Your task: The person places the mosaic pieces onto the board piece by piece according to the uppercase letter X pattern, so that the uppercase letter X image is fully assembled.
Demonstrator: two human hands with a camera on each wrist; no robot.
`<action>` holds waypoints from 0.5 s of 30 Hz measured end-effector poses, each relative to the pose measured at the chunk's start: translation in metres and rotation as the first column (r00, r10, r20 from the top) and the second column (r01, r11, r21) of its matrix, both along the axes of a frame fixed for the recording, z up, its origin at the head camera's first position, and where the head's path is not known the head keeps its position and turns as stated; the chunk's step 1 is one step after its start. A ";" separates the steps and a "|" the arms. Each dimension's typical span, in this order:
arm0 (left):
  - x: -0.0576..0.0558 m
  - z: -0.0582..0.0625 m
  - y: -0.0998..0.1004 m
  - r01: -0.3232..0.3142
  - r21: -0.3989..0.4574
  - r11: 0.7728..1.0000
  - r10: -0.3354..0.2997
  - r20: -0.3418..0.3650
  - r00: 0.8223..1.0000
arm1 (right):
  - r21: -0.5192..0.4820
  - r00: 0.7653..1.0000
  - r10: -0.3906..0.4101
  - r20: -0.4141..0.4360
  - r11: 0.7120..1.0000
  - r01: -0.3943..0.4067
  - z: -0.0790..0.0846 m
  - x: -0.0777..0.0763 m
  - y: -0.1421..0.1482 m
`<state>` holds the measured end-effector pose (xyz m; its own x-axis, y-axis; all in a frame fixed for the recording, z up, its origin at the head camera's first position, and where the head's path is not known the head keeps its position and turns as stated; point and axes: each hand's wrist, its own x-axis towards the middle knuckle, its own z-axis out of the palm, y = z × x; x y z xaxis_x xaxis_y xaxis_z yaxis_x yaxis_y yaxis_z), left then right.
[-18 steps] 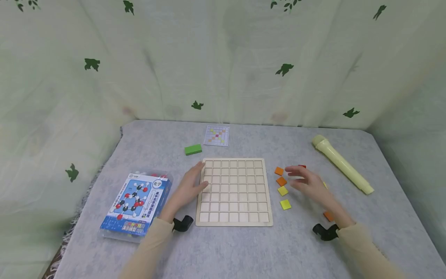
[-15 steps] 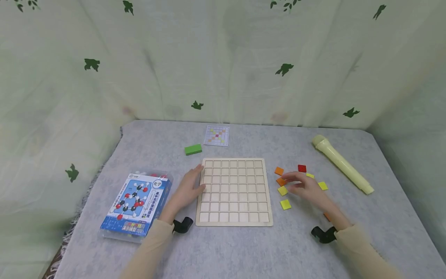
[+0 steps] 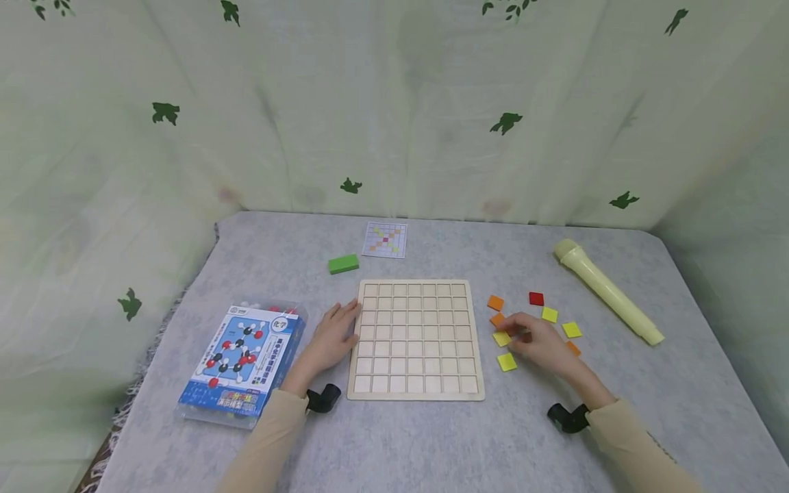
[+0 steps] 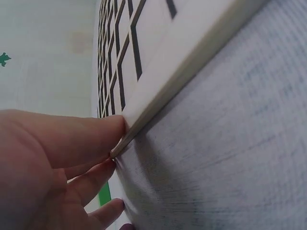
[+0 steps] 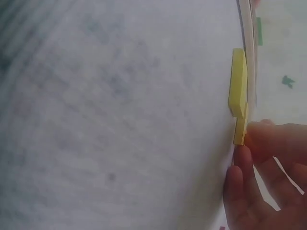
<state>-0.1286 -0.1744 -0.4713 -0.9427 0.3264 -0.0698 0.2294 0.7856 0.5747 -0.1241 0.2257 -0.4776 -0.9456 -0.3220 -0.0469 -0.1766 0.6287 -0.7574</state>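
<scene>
- While the left hand [image 3: 329, 340], fingers spread, touched the board [image 3: 416, 340],
- the right hand [image 3: 539, 342], fingers narrow, overlapped an orange tile [image 3: 496, 318], grip unclear;
- pickup seemed underway, next needing a pinch.

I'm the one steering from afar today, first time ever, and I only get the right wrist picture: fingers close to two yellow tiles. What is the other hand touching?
Observer: The left hand touches the left edge of the wooden board.

Operator: Oh, nice! Is there anything past the far side of the board?

Observer: Yes, a small card printed with a grid and a coloured pattern.

Operator: And way off to the right?

Observer: A pale yellow, microphone-shaped thing lies there at a slant.
</scene>
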 end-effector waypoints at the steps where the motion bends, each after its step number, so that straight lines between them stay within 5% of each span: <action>1: 0.000 0.000 0.000 0.005 -0.009 1.000 -0.005 0.003 1.000 | 0.005 1.000 0.005 -0.006 1.000 -0.005 0.000 0.000 0.000; 15: 0.003 0.001 -0.004 0.066 0.028 0.997 -0.067 0.029 0.997 | 0.066 0.996 0.021 -0.085 0.998 -0.016 -0.003 -0.003 0.001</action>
<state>-0.1257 -0.1788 -0.4702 -0.9165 0.3902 -0.0883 0.2626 0.7533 0.6030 -0.1270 0.2262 -0.4808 -0.9410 -0.3383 0.0128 -0.2512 0.6722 -0.6965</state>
